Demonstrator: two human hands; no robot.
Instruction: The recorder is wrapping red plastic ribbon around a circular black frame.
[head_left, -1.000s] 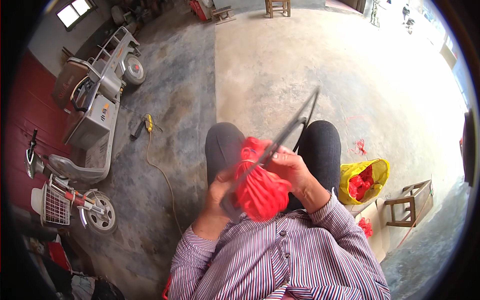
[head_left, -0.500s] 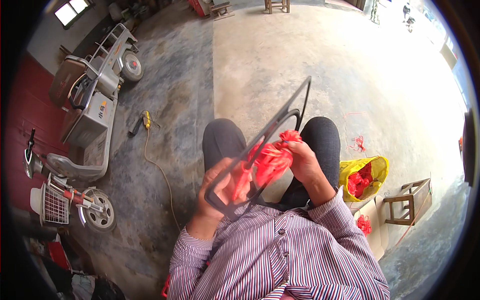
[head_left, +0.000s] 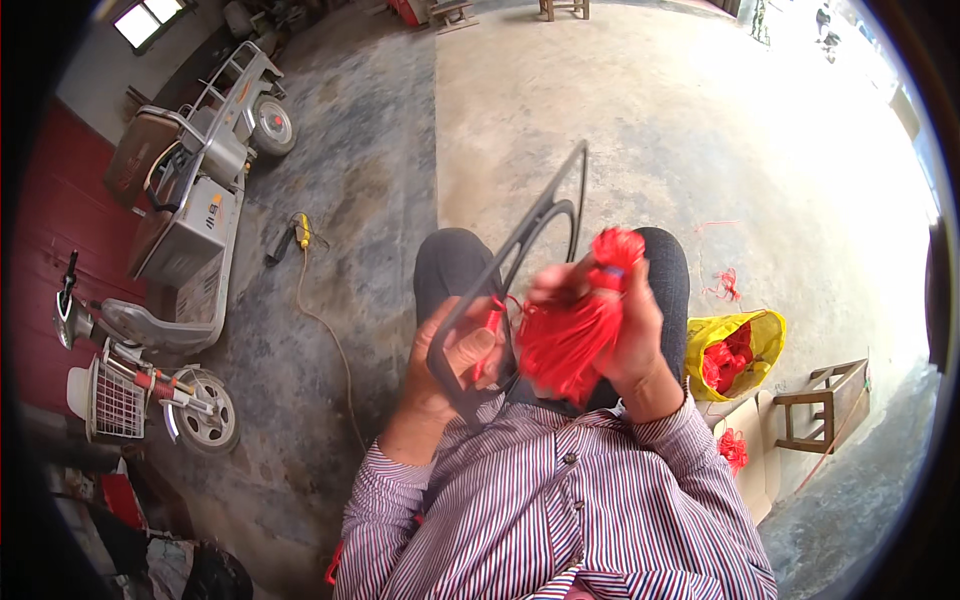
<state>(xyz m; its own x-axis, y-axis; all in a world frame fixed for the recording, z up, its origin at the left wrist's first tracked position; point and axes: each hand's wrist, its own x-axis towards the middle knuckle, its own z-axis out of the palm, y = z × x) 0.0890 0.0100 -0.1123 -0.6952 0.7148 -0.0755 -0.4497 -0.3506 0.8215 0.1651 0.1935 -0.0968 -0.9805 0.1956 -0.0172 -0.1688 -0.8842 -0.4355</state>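
Observation:
A thin dark frame (head_left: 541, 212) with a curved inner bar tilts up over my lap. At its lower end my left hand (head_left: 455, 352) is closed around it, and a short red wound piece (head_left: 494, 322) shows by the fingers. My right hand (head_left: 640, 335) is closed on a red tassel-like bundle of strands (head_left: 570, 342), held just right of the frame. A dark band circles the bundle near its rounded top, and loose strands fan down to the left. A thin red strand seems to run between the bundle and the left hand. Motion smears the right fingers.
At my right stand a yellow bag (head_left: 762, 352) of red bundles and a small wooden stool (head_left: 830, 408). Another red bundle (head_left: 733, 450) lies on a pale board. Red scraps (head_left: 727, 286) lie on the floor. On the left are a cargo tricycle (head_left: 205, 215) and a yellow-ended cable (head_left: 304, 230).
My right hand has drawn the red bundle right and toward me, away from the frame, and the bundle now hangs fuller in view. The frame has shifted slightly left.

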